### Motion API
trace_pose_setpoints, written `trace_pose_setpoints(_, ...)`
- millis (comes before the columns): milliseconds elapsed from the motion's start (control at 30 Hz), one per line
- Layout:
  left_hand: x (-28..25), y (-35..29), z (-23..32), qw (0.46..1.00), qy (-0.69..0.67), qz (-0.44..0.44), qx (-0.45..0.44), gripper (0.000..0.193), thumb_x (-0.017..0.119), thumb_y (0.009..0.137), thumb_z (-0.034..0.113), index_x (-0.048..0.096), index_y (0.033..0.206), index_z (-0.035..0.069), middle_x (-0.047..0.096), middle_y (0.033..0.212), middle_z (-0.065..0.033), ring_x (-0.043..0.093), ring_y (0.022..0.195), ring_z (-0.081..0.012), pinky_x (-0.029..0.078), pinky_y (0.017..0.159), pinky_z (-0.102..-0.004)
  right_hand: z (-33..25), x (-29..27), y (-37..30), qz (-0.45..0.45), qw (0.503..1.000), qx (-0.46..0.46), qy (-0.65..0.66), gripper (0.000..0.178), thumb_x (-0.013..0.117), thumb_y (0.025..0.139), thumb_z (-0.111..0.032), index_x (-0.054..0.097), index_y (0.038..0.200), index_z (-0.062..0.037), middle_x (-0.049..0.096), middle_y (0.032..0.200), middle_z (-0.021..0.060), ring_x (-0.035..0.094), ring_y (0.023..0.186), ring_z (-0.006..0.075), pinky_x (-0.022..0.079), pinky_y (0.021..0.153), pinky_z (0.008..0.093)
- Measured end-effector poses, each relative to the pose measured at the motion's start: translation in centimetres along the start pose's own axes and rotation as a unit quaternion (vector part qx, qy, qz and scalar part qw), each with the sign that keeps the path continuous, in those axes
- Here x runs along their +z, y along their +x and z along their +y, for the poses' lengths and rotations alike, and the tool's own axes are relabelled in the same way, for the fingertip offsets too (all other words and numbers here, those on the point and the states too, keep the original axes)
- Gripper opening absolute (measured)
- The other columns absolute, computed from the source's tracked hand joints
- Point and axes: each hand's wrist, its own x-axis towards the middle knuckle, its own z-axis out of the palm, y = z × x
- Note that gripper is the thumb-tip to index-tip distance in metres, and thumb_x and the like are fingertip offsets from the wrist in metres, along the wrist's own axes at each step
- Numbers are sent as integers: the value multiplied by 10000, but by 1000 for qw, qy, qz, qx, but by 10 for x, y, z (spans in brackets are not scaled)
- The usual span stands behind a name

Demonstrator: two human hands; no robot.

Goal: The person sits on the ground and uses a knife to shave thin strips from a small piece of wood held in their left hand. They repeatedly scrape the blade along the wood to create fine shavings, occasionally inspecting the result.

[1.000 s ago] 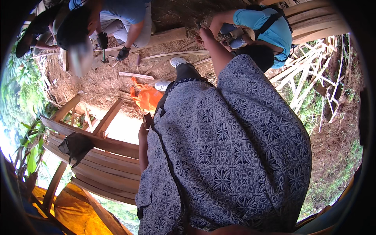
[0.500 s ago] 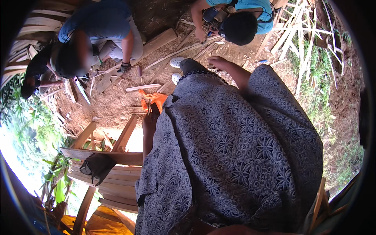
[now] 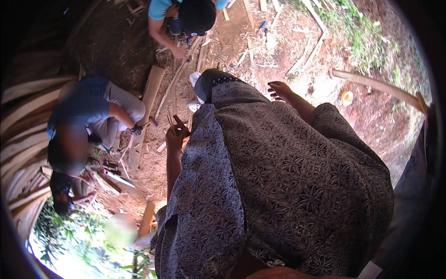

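A dark patterned shirt (image 3: 288,186) fills the lower right of the view, from about four to seven o'clock, worn by the person whose head carries the camera. Bare earth strewn with wood chips and offcuts (image 3: 260,51) spreads across the top, with grass at one o'clock. At nine o'clock a person in a blue top (image 3: 83,107) crouches over a long pale plank (image 3: 146,111) that lies on the ground toward eleven o'clock. At twelve o'clock another person in a turquoise shirt (image 3: 160,7) bends over thin wooden strips on the soil. A curved pole (image 3: 381,86) lies at two o'clock, with a small orange cup (image 3: 346,97) just beside it.

The left hand (image 3: 175,137), near the centre, is closed around a few thin wooden sticks (image 3: 173,123), which stand up out of the fist, fanned slightly. The right hand (image 3: 281,90), toward one o'clock of centre, is held out over the ground with fingers loosely spread, holding nothing and touching nothing.
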Motion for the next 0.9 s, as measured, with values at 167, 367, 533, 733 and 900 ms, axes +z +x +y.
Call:
trace_pose_setpoints(167, 43, 38, 99, 986, 11, -135, 99, 330, 837, 859, 200, 649, 1031, -9, 701, 892, -57, 667, 786, -129, 521, 733, -268, -37, 14, -58, 85, 962, -253, 60, 408, 587, 1031, -378, 671, 1256, -48, 717, 1095, 82, 653, 961, 164, 519, 830, 310)
trace_pose_setpoints(367, 116, 27, 226, 956, 42, -209, 201, 333, 882, 820, 213, 637, 951, 28, 675, 840, -19, 612, 749, -83, 474, 674, -246, -114, 42, -151, -104, 906, -401, 86, 427, 638, 1027, -343, 652, 1299, -15, 731, 1086, 61, 654, 986, 124, 527, 872, 294)
trace_pose_setpoints(533, 169, 29, 282, 939, 49, -245, 236, 277, 863, 833, 170, 620, 882, 45, 645, 795, 1, 571, 721, -65, 442, 647, -239, -127, 0, -142, -162, 876, -429, 147, 347, 697, 995, -287, 681, 1210, -16, 730, 999, 28, 648, 911, 77, 537, 798, 267)
trace_pose_setpoints(733, 256, 56, 355, 937, 170, -216, 215, 229, 844, 839, 120, 633, 858, 32, 630, 758, 7, 555, 693, -70, 439, 640, -244, -157, -77, -88, -163, 888, -388, 184, 471, 675, 1000, -356, 572, 1359, -69, 661, 1122, 59, 612, 1020, 100, 542, 850, 299)
trace_pose_setpoints(900, 348, 117, 417, 939, 72, -273, 196, 273, 837, 870, 178, 649, 974, 9, 657, 796, -4, 613, 719, -80, 479, 648, -238, -198, -189, -38, -229, 886, -349, 200, 338, 684, 999, -305, 625, 1203, -43, 681, 1008, 19, 647, 937, 107, 541, 833, 287)
